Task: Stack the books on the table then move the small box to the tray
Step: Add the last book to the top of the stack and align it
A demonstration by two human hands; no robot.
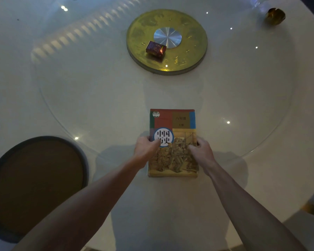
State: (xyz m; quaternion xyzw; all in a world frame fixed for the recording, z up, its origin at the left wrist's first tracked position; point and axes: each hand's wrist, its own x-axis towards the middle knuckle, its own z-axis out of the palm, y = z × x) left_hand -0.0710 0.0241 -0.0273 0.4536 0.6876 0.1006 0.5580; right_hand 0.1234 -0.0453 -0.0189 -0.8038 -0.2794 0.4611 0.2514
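Both hands grip the books [173, 142], which lie as a squared pile near the front edge of the round white table [98, 98]. Only the top cover shows clearly: red, green and blue blocks above, a white circle with dark characters, and a yellowish drawing of crowded figures below. How many books lie under it cannot be told from here; a thin band of edges shows along the near side.

The left hand [145, 149] clasps the pile's left edge at about mid-height, its thumb lying across the cover onto the white circle and its fingers curled round the side. The right hand [200, 150] holds the right edge at the same height, thumb on the cover, fingers wrapped over the side. Both forearms reach in from the near edge.

The small box [156, 49], reddish and glossy, sits on a gold disc [188, 57] at the table's centre, well apart from the books, touching the rim of a silver hub [168, 36] in the disc's middle.

The tray [34, 187], round with a dark rim and brown floor, rests at the front left edge, near the left forearm. A small gold ornament [275, 16] stands at the far right edge.
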